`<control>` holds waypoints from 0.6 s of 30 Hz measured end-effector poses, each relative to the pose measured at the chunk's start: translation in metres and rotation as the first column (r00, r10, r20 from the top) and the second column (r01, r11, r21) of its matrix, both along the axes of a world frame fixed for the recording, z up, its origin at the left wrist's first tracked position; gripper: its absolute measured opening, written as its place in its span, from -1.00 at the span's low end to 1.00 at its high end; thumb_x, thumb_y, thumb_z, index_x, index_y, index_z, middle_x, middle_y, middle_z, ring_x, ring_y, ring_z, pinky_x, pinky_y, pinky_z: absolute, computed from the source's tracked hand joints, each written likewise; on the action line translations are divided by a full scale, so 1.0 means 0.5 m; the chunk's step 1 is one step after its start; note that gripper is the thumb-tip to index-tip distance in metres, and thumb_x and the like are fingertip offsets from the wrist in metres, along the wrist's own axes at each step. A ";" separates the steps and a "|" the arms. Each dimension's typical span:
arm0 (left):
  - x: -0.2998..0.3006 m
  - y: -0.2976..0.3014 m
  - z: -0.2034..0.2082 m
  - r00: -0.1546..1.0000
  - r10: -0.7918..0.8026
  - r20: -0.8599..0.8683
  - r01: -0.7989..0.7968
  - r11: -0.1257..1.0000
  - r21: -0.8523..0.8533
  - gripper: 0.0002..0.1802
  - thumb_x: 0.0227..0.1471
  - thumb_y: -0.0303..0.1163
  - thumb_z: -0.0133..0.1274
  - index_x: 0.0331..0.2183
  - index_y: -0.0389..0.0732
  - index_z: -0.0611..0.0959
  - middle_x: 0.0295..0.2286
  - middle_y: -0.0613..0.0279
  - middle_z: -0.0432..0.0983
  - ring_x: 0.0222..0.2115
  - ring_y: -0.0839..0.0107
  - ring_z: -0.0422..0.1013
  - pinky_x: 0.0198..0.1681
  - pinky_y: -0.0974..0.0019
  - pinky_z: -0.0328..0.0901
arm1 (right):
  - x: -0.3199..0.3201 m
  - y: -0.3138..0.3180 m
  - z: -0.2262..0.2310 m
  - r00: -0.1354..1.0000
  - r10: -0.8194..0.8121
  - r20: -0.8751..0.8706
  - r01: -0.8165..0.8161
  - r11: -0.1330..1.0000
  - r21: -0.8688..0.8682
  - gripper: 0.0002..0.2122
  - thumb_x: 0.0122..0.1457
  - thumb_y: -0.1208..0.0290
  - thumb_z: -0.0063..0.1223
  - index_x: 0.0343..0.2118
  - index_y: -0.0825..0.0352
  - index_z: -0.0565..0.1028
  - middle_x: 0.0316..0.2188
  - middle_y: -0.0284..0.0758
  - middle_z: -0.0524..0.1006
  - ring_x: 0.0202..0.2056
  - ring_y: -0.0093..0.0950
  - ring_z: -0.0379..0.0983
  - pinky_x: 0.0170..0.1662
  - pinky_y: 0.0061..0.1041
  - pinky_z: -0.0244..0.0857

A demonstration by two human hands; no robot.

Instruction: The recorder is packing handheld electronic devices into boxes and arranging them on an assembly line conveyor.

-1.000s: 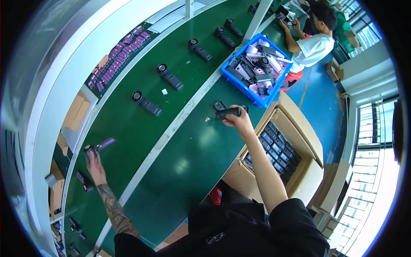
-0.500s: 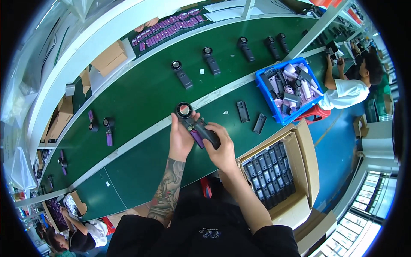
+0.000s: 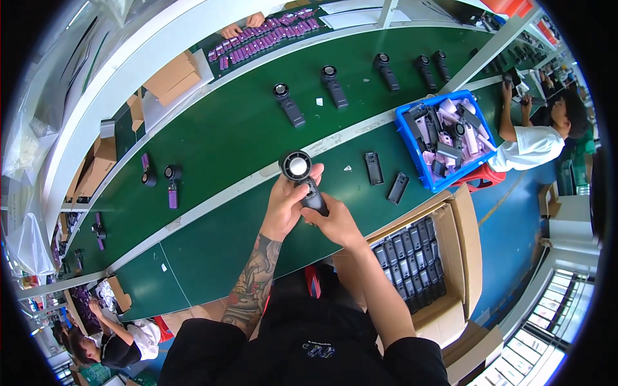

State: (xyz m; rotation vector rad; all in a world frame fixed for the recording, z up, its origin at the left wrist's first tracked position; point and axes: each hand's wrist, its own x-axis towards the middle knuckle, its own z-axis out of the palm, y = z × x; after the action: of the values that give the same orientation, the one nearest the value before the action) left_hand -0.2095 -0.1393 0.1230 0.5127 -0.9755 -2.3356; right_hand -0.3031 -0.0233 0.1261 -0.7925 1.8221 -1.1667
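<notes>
Both of my hands hold one dark grey handheld fan (image 3: 315, 201) over the near strip of the green bench. Its round head with a pale centre points up and away from me. My left hand (image 3: 281, 206) wraps the neck from the left, thumb laid across the front. Around the lower end of the handle, my right hand (image 3: 338, 223) is closed from the right. No purple shows on the handle now. To the right lie two loose dark handle shells, one upright (image 3: 373, 168) and one tilted (image 3: 398, 188).
A blue crate (image 3: 415, 157) of mixed grey and lilac parts stands at the right. Below it, a cardboard box (image 3: 460, 257) holds rows of dark shells. Several finished-looking fans (image 3: 335, 87) and purple-handled ones (image 3: 172, 186) lie on the belt. Co-workers sit at both sides.
The grey shell has come up against the fan's handle, covering the purple part that showed before. My left thumb has moved onto the handle's front. The whole view has shifted slightly.
</notes>
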 end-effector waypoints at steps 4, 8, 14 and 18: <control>0.010 -0.006 -0.023 0.983 -0.021 0.185 0.051 0.986 -0.159 -0.44 0.06 -0.53 0.14 0.08 -0.36 0.36 -0.14 0.06 0.50 -0.11 0.30 0.44 0.08 0.30 0.29 | 0.013 -0.032 -0.025 0.993 0.006 -0.120 0.007 0.994 0.107 -0.58 0.04 0.36 0.18 -0.02 0.35 0.43 -0.41 -0.17 0.61 -0.39 -0.14 0.58 -0.31 -0.27 0.44; 0.026 -0.031 -0.083 0.928 0.012 0.373 0.112 0.945 -0.308 -0.48 0.07 -0.53 0.14 0.06 -0.35 0.37 -0.17 0.07 0.49 -0.13 0.35 0.43 0.02 0.36 0.29 | 0.036 -0.079 -0.059 0.931 -0.052 -0.362 0.089 0.992 0.087 -0.58 0.06 0.30 0.16 -0.01 0.33 0.43 -0.47 -0.16 0.61 -0.42 -0.10 0.58 -0.34 -0.24 0.44; 0.008 -0.097 -0.145 0.926 0.048 0.376 0.081 0.944 -0.320 -0.57 0.07 -0.50 0.16 -0.03 -0.32 0.41 -0.24 0.14 0.49 -0.25 0.43 0.43 -0.12 0.42 0.32 | 0.019 -0.139 -0.095 0.909 -0.016 -0.417 0.079 0.988 0.134 -0.60 0.11 0.29 0.16 0.00 0.29 0.44 -0.37 -0.15 0.62 -0.38 -0.13 0.58 -0.32 -0.26 0.44; 0.027 -0.228 -0.245 0.815 0.338 0.472 -0.032 0.838 -0.545 -0.62 0.05 -0.40 0.18 -0.10 -0.27 0.47 -0.34 0.18 0.54 -0.38 0.41 0.48 -0.24 0.40 0.35 | -0.041 -0.114 -0.138 0.902 -0.217 -0.372 0.229 0.973 -0.011 -0.57 0.12 0.30 0.19 0.06 0.26 0.44 -0.15 -0.31 0.60 -0.28 -0.41 0.57 -0.23 -0.46 0.44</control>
State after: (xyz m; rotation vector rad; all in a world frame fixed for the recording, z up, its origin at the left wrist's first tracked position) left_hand -0.1960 -0.2534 0.0005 1.0357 -1.6656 -1.6457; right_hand -0.3235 -0.0805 0.0570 -0.8452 2.2909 -1.1836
